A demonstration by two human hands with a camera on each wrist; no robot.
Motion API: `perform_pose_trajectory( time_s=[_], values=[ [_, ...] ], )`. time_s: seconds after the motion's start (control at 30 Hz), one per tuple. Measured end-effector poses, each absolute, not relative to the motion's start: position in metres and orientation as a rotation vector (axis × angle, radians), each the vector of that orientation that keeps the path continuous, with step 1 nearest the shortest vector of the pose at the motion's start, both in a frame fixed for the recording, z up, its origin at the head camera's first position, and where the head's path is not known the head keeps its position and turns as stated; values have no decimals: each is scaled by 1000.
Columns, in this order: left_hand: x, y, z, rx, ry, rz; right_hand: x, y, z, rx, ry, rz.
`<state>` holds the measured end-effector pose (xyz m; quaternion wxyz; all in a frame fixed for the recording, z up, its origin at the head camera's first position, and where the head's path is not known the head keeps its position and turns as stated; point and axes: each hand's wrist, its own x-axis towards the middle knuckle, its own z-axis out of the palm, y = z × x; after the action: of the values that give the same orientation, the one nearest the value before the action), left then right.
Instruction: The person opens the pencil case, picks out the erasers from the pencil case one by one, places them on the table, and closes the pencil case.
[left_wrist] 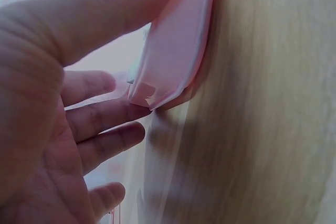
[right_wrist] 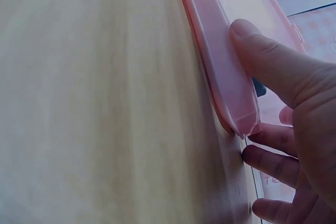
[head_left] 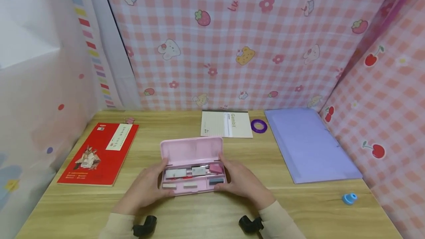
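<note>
An open pink pencil case lies on the wooden desk, its lid standing up at the back. Its tray holds small erasers, labels and a pen. My left hand grips the case's left end. In the left wrist view the thumb lies along the rim of the case and the fingers meet its corner. My right hand grips the right end. In the right wrist view its thumb presses the case's edge, with the fingers below the corner.
A red book lies at the left and a small pink clip behind it. At the back are a notepad and a purple tape ring. A lilac folder fills the right side, with a small blue object near the front. Pink checked cloth walls the back and right.
</note>
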<state>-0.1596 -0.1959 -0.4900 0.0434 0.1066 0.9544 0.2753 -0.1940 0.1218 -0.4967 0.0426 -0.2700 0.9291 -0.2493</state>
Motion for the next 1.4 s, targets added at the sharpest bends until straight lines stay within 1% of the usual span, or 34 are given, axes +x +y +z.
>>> perform_pose_trajectory(
  time_s=[0.33,0.5,0.57,0.8,0.9,1.13,1.4],
  values=[
    [-158,-196,-490,326,2929,834,-191,121,-492,-829,2873,-701],
    [-159,-195,-490,346,2949,817,-188,120,-481,-839,2970,-641],
    [-159,-194,-490,342,2947,810,-187,116,-475,-884,3016,-625],
    [-159,-196,-492,347,2958,791,-188,79,-460,-1281,3009,-486],
    [-159,-197,-493,347,2962,795,-192,60,-459,-1389,2966,-437],
    [-160,-201,-496,336,2960,823,-205,27,-474,-1439,2910,-423],
    [-161,-201,-495,289,2939,858,-212,15,-483,-1396,2919,-436]
  ],
)
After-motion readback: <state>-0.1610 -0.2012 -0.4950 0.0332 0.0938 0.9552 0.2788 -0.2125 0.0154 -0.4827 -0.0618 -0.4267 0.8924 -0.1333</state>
